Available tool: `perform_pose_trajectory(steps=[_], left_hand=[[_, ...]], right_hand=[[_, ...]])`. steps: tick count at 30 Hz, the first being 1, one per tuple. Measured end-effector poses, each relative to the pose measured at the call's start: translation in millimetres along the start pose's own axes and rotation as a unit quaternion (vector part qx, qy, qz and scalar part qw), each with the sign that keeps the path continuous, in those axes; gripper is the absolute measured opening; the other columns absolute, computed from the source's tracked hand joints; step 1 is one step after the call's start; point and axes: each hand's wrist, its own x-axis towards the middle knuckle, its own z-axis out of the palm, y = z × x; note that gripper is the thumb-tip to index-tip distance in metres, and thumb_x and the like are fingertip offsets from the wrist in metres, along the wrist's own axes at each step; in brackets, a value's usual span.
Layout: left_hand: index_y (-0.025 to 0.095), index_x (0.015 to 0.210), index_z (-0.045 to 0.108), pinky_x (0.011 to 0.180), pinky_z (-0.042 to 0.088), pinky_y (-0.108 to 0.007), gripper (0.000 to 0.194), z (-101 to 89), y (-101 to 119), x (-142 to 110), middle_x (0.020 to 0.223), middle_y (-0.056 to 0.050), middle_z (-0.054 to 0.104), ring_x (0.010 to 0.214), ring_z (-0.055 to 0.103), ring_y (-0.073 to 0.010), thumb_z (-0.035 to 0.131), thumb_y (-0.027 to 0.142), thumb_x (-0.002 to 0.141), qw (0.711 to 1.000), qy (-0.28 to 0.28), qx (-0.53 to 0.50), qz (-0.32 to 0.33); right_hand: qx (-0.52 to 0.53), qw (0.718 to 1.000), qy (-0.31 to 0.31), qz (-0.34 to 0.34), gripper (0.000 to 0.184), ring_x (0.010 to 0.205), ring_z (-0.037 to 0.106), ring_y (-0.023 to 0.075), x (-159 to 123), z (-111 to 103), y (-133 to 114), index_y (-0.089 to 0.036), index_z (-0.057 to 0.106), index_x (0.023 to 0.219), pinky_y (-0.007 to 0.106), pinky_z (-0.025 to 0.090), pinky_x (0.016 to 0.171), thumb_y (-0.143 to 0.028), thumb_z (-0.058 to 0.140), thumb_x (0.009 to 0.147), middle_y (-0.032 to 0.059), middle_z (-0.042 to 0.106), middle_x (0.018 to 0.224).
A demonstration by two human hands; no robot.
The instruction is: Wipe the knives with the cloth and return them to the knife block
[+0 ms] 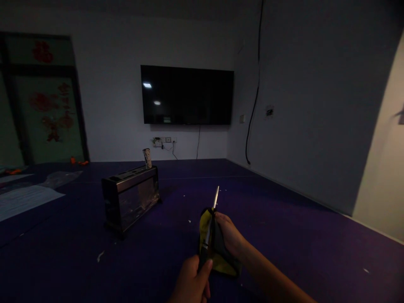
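Observation:
My left hand (192, 281) grips the dark handle of a knife (211, 223), whose blade points away from me, its bright tip sticking up past a cloth. My right hand (229, 234) holds a yellow and grey cloth (217, 252) folded around the blade's middle. Both hands are low in the frame, above a dark purple floor. The room is dim.
A dark metal and glass knife holder box (130, 197) stands on the purple floor (284, 235) to the left ahead, with a pale cylinder (147, 158) behind it. A black TV (187, 95) hangs on the far wall. Papers (25, 198) lie at left.

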Motion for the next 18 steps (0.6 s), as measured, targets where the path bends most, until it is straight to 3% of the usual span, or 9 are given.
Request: perform_pose_trajectory(steps=[4, 9, 18], left_hand=[[0.018, 0.078, 0.047, 0.039, 0.028, -0.019, 0.066, -2.1, -4, -3, 0.045, 0.006, 0.042, 0.039, 0.037, -0.0075, 0.036, 0.081, 0.063, 0.998, 0.002, -0.044, 0.042], [0.018, 0.078, 0.047, 0.035, 0.026, -0.021, 0.075, -2.5, -6, 1, 0.044, 0.007, 0.041, 0.034, 0.034, -0.0074, 0.033, 0.088, 0.052, 0.998, -0.004, -0.057, 0.008], [0.017, 0.084, 0.049, 0.038, 0.026, -0.019, 0.067, -4.6, -1, -7, 0.047, 0.008, 0.042, 0.038, 0.035, -0.0066, 0.045, 0.079, 0.06, 0.99, 0.02, -0.14, 0.025]], right_hand=[[0.004, 1.0, 0.011, -0.001, 0.022, 0.048, 0.059, 0.0157, -1, 4, 0, -0.015, 0.061, 0.076, 0.028, 0.048, 0.053, -0.036, 0.063, 0.073, 0.0019, 0.064, 0.056], [-0.003, 1.0, 0.001, 0.007, 0.025, 0.048, 0.058, 0.0149, -5, 13, 5, -0.014, 0.062, 0.073, 0.027, 0.046, 0.052, -0.039, 0.062, 0.074, 0.0024, 0.063, 0.057], [-0.035, 0.999, -0.023, 0.025, 0.03, 0.051, 0.053, 0.0118, -16, 30, 12, -0.013, 0.062, 0.071, 0.024, 0.04, 0.053, -0.042, 0.07, 0.068, 0.0006, 0.061, 0.059]])
